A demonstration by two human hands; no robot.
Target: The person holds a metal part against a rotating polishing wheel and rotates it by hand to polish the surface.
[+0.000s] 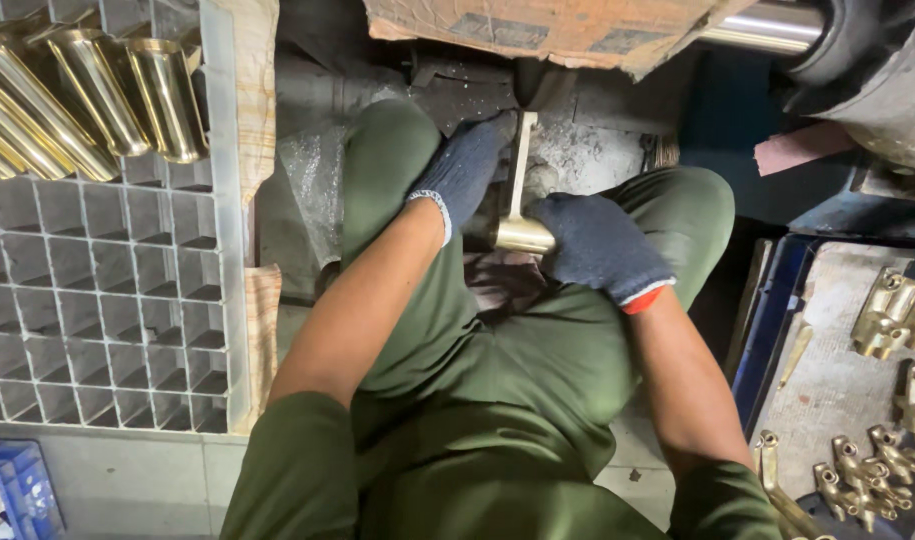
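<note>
Head view: at far left, polished brass tubes [98,95] lie on a white grid crate [108,300]. Between the knees, the left hand [465,165] grips the brass fitting [518,205] by its thin stem while the right hand [600,245] clasps its thick end; a gloved slip could drop it on the floor. Brass castings [893,320] crowd the right.

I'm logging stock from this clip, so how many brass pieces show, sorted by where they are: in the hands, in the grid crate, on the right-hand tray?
Brass part held in the left hand and right hand: 1
Brass tubes in the grid crate: at least 5, cut off by the frame edge
Brass fittings on the tray: about 9, some overlapping
Total: about 15
</note>
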